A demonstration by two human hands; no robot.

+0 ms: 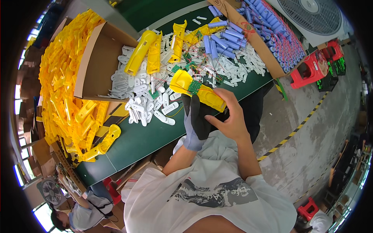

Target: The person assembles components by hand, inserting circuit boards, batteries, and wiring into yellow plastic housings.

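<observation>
In front of my body, above the table edge, is a yellow plastic shell [213, 99] with a green circuit board [194, 87] and thin red wires on it. My left hand [197, 118], in a black and grey glove, grips the shell from below, its fingers closed by the board. Bare, my right hand [232, 118] has its fingers and thumb around the shell's right end. More yellow shells [140, 52] lie beyond on the heap of small white plastic parts [145, 105], among loose wires and boards. Blue cylindrical battery cells [229, 39] lie further back.
A large pile of yellow shells [70, 89] rises on the left beside a cardboard box [101, 58] lying on its side. At the far right, a cardboard box [261, 42] is packed with blue cells, near a fan [311, 13]. Red stools [311, 72] stand on the floor. Another person [83, 209] sits lower left.
</observation>
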